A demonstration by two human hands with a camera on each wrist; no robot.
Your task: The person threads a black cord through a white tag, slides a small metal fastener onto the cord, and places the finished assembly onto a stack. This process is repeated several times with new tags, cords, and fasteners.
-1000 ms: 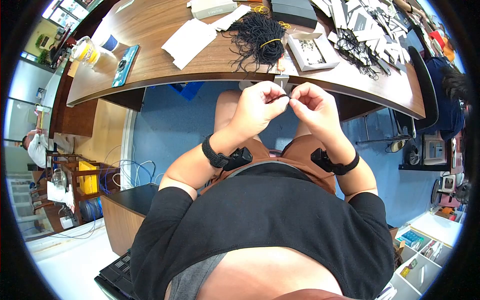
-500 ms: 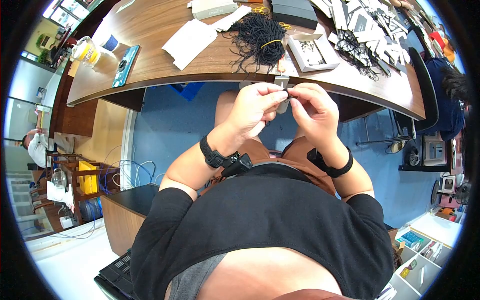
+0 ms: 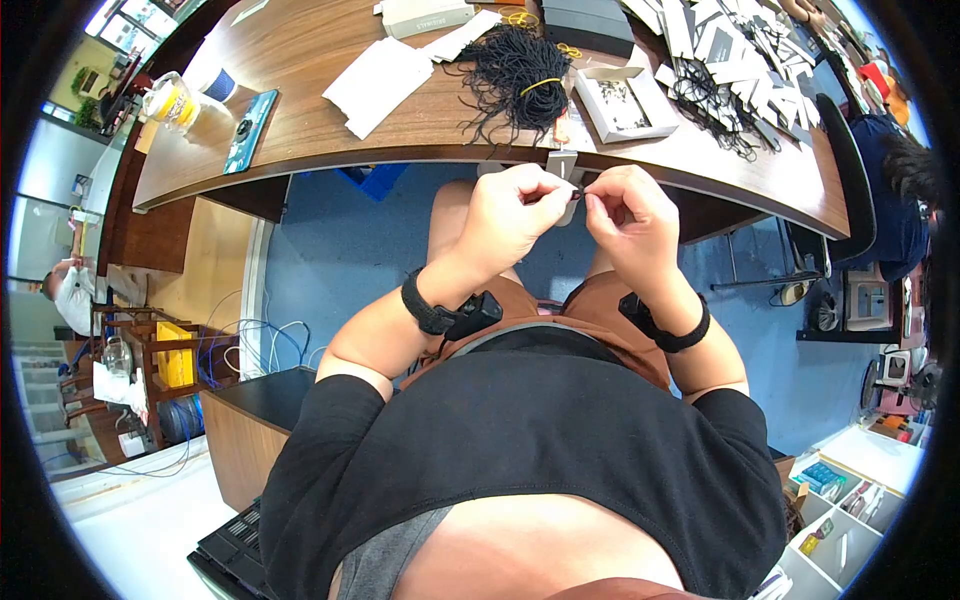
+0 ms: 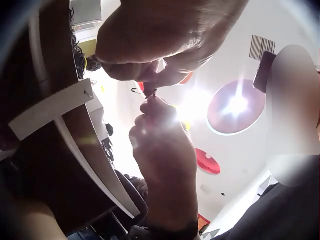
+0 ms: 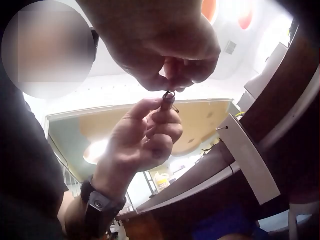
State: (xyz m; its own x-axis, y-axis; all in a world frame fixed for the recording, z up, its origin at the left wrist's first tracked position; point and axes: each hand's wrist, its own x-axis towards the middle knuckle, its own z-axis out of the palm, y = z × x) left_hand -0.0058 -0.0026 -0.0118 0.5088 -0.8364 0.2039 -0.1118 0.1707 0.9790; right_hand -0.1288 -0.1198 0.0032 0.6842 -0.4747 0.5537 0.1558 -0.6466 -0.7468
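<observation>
Both hands meet fingertip to fingertip just off the table's front edge. The left hand (image 3: pixel 513 222) pinches a short black cord (image 5: pixel 170 95) between thumb and forefinger. Opposite it, the thumb and forefinger of the right hand (image 3: pixel 637 220) pinch a small dark safety pin (image 4: pixel 136 90), whose thin bent wire sticks out between the hands. Fingers hide most of both pieces, and how they are joined cannot be told. Right beyond the fingertips, a pale tag (image 5: pixel 250 160) with a hole near one end juts from the table edge.
On the table (image 3: pixel 300 110) lie a bundle of black cords (image 3: pixel 520 85), a white box (image 3: pixel 625 105) of small dark pieces, white paper sheets (image 3: pixel 380 85) and a heap of tags (image 3: pixel 730 55). A phone (image 3: pixel 250 130) and a plastic cup (image 3: pixel 172 105) stand left.
The left hand's fingers uncurled and curled in again around the cord. The right hand has shifted slightly, its fingertips staying close to the left's. Things on the table have not moved.
</observation>
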